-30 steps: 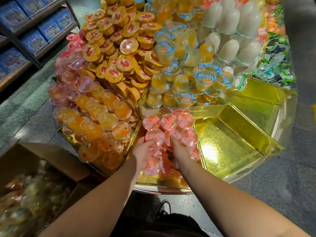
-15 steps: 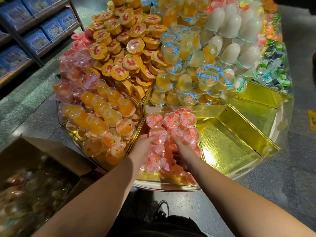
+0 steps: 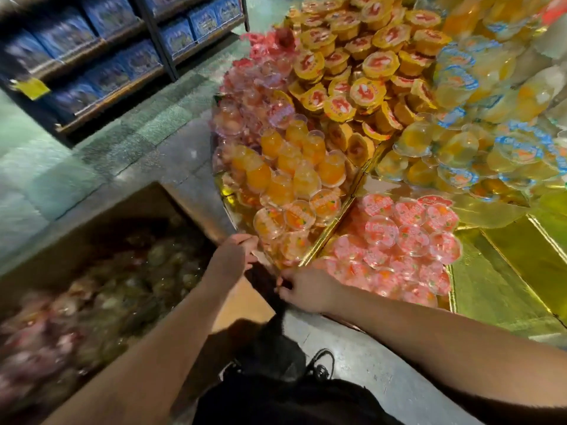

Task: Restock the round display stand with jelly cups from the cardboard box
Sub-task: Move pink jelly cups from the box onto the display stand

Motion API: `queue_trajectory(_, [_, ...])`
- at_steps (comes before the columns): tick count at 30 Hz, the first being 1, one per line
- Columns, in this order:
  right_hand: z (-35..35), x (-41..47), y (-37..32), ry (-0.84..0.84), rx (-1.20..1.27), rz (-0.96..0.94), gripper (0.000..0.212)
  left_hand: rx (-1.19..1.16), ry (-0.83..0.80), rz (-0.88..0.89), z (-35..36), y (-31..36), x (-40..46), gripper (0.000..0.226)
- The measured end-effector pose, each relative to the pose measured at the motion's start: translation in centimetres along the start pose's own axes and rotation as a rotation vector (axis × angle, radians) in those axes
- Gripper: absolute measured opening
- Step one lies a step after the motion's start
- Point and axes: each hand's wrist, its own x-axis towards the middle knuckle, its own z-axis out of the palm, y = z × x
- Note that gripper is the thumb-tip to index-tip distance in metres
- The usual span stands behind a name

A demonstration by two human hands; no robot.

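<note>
The round display stand (image 3: 506,271) fills the right side, with gold wedge compartments. One wedge holds pink-lidded jelly cups (image 3: 399,240), packed lid up. The open cardboard box (image 3: 101,216) stands on the floor at lower left, and the loose jelly cups (image 3: 122,286) inside it are blurred. My left hand (image 3: 236,256) hovers at the stand's near rim beside the box's corner, fingers relaxed and holding nothing. My right hand (image 3: 303,289) is just off the pink wedge's near edge with its fingers loosely curled, and I see nothing in it.
Orange jelly cups (image 3: 294,179) fill the wedge left of the pink one. Yellow-lidded cups (image 3: 368,72) and blue-lidded cups (image 3: 491,133) are piled behind. A dark shelf of blue packs (image 3: 107,56) lines the far left. My shoe (image 3: 319,366) is on the floor below.
Both hands have drawn back off the pink cups toward the stand's near rim. My view has swung left, bringing the box further into sight.
</note>
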Motion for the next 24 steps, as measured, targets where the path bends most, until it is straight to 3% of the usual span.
queue_trajectory(7, [3.3,11.8,-13.8,-0.15,-0.491,-0.378,0.03,0.113,0.374,0.007,-16.9,-5.5,0.2,0.011])
queue_trajectory(13, [6.7,20.4,-21.2,-0.272,-0.375,-0.233,0.033,0.089,0.496,-0.172,-27.5,-10.9,0.0,0.032])
queue_trajectory(16, [8.1,23.9,-22.7,-0.262,-0.347,-0.165,0.032,0.12,0.532,-0.224,-31.2,-12.8,1.3,0.029])
queue_trajectory(22, [9.9,30.8,-24.3,-0.183,-0.282,0.031,0.021,0.269,0.457,-0.146,-34.9,-14.8,5.8,0.022])
queue_trajectory(24, [10.1,32.8,-24.3,-0.141,-0.222,0.086,0.022,0.303,0.425,-0.107,-35.2,-14.9,7.4,0.033])
